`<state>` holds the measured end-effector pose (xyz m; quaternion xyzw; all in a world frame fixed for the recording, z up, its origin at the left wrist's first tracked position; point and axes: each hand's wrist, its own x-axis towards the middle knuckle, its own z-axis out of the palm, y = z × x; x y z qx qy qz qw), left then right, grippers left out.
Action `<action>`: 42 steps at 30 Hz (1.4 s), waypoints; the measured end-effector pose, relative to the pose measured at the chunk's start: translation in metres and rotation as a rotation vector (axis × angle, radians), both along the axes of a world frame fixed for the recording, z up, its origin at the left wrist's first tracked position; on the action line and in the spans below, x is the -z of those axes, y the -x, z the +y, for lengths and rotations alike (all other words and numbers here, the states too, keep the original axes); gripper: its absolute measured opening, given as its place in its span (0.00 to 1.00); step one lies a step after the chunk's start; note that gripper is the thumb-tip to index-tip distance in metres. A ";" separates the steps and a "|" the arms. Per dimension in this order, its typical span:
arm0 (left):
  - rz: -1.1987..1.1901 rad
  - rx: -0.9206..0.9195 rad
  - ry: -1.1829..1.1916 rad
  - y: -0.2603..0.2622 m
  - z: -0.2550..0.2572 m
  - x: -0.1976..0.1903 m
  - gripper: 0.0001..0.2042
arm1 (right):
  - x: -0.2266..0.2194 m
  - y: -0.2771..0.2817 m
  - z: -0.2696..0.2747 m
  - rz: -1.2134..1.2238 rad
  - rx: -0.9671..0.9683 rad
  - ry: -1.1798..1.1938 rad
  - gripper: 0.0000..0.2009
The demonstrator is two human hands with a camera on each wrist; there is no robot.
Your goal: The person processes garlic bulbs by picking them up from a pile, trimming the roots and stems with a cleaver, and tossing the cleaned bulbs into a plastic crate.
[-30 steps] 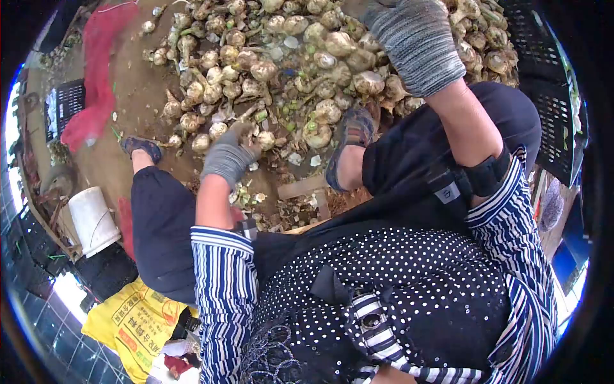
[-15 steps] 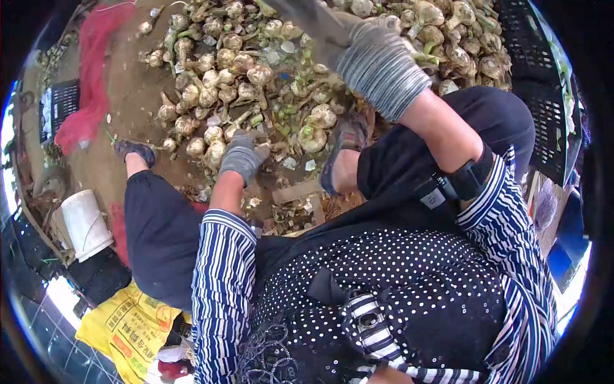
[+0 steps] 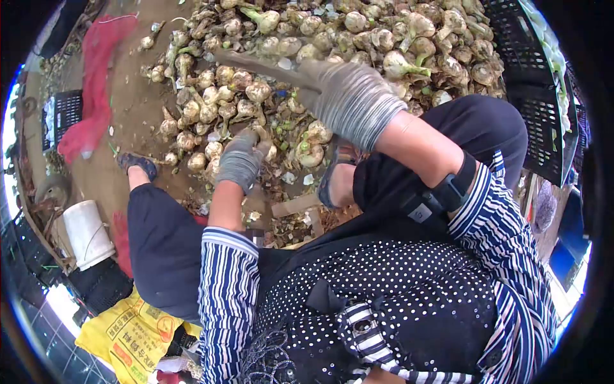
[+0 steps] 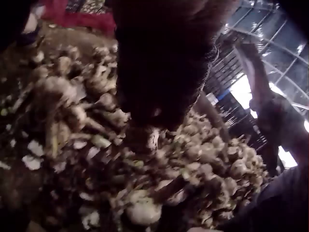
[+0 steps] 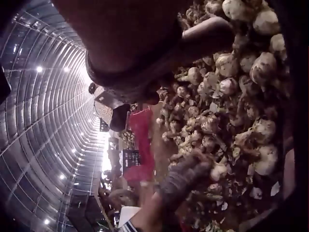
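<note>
1. The left hand (image 3: 240, 160), gloved, was curled round a bulb (image 3: 265, 151) at the near edge of the onion heap (image 3: 358, 38).
2. The right hand (image 3: 348, 96) was closed round a long blade (image 3: 256, 64) held over the heap.
3. Bare ground (image 3: 137, 102) was left open to the left; a black crate (image 3: 543, 115) closed off the right.
4. Compared with a second earlier, the right hand had been lowered and moved leftward, and the blade had been brought into view.

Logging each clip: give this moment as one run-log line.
left hand: gloved, grips bulb at garlic pile edge | right hand: gloved, holds knife above pile | black crate: beside pile
</note>
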<state>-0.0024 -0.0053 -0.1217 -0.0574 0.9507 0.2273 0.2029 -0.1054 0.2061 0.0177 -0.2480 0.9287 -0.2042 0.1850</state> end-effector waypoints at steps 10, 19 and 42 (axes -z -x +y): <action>0.144 0.091 0.347 0.036 0.033 -0.128 0.17 | 0.007 -0.011 -0.008 0.223 -0.258 0.033 0.09; 0.209 -0.014 0.362 0.022 0.023 -0.138 0.14 | 0.023 -0.002 -0.002 0.139 -0.251 -0.069 0.10; 0.117 0.153 0.100 0.118 0.065 -0.026 0.18 | -0.012 0.026 0.019 -0.031 0.427 0.283 0.17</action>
